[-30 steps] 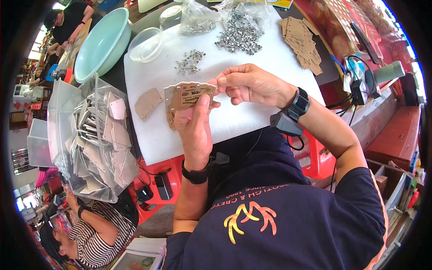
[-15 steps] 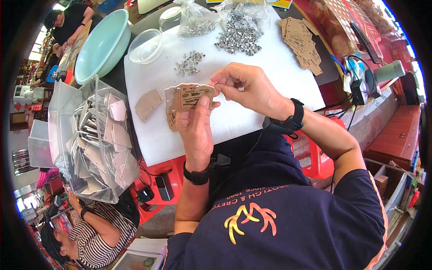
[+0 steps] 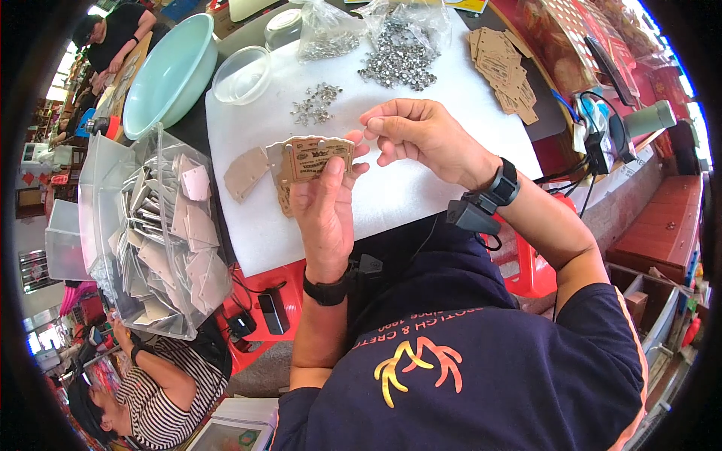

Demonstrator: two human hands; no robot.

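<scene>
My left hand (image 3: 325,218) grips a brown printed plaque (image 3: 302,154) with a wavy top edge and small holes, thumb across its front. Just right of the plaque, my right hand (image 3: 425,139) has thumb and forefinger pinched together; whatever they hold is too small to make out. Below and behind the held plaque, more brown board (image 3: 286,204) shows in part. A plain brown board piece (image 3: 247,174) lies on the white foam sheet (image 3: 391,214) to the left. Beyond my hands lies a small pile of shiny metal pieces (image 3: 316,104).
A larger heap of metal pieces (image 3: 398,71) spills from a clear bag, beside another bag (image 3: 329,37). Stacked brown plaques (image 3: 502,71) lie far right. Leftward are a clear round tub (image 3: 242,75), a pale green basin (image 3: 169,75) and a plastic bin (image 3: 162,319) of board pieces. Two people sit left.
My right hand has drawn back from the plaque's right edge, a little to the right, and its fingers have loosened somewhat. The plaque in my left hand has shifted slightly left.
</scene>
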